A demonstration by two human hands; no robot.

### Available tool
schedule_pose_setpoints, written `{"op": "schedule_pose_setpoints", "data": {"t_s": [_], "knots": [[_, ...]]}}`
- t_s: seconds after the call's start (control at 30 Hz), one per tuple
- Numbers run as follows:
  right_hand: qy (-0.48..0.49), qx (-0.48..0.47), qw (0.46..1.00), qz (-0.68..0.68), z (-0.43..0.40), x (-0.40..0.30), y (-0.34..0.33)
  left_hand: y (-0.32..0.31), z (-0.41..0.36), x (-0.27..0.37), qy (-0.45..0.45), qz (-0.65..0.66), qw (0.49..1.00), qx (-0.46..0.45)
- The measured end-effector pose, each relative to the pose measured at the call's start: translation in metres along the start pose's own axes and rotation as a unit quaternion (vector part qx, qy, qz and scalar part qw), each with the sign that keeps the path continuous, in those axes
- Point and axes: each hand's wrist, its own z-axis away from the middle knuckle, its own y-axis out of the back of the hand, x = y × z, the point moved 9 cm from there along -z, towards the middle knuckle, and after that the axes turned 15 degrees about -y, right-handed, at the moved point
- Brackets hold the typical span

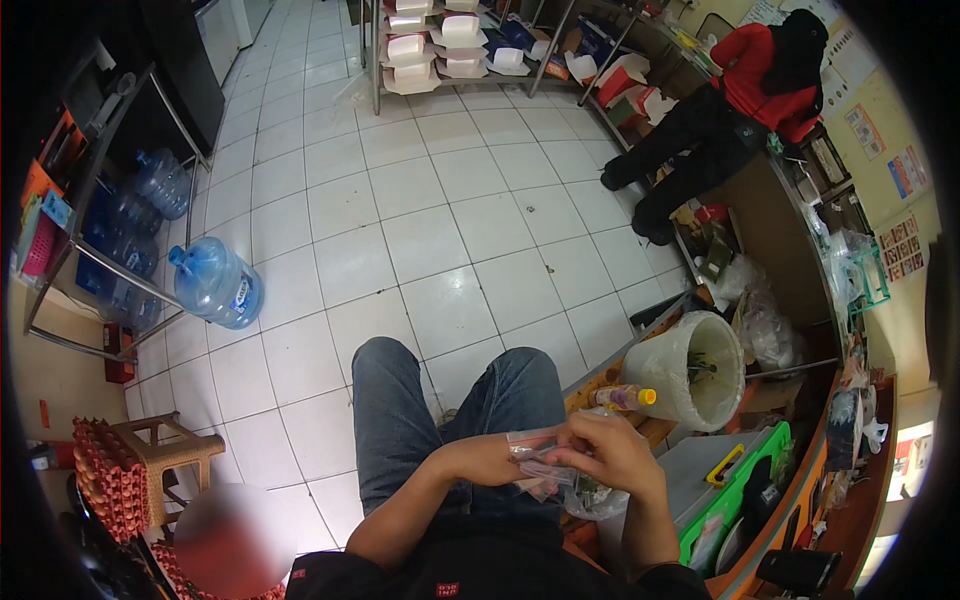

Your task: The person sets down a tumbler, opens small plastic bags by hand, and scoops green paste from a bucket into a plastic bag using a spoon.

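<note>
Above my lap, my left hand (495,459) and my right hand (600,450) hold small clear plastic zip bags (544,454) between them. The right fingers pinch the top edge of the bags, while the left hand supports them from the left; its fingers are partly hidden behind the plastic. More clear plastic bags (596,501) lie just below my right hand, and what is in them is hard to make out. A bottle with a yellow cap (622,397) lies on the wooden bench right beyond my right hand.
A lined white bin (679,371) and a green-edged board (739,480) are at the right. Blue water jugs (219,283), a woven-pattern stool (165,442) and stacked egg trays (109,472) are at the left. A co-worker in red (772,82) stands at the far counter; food boxes (409,49) fill a rack.
</note>
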Motion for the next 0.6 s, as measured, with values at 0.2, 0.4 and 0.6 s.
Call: {"op": "schedule_pose_setpoints", "data": {"t_s": [0.2,0.4,0.6], "knots": [[0.044,-0.02,0.996,-0.071,0.005,-0.009,0.007,0.009,0.006,-0.011,-0.016,-0.062,0.998,0.018],[-0.009,-0.005,0.996,-0.083,0.011,0.006,0.007,0.0,-0.003,-0.012,-0.064,-0.021,0.998,0.003],[0.036,0.047,0.998,-0.007,0.009,-0.027,0.011,0.008,-0.009,-0.007,-0.083,-0.036,0.994,0.062]]}}
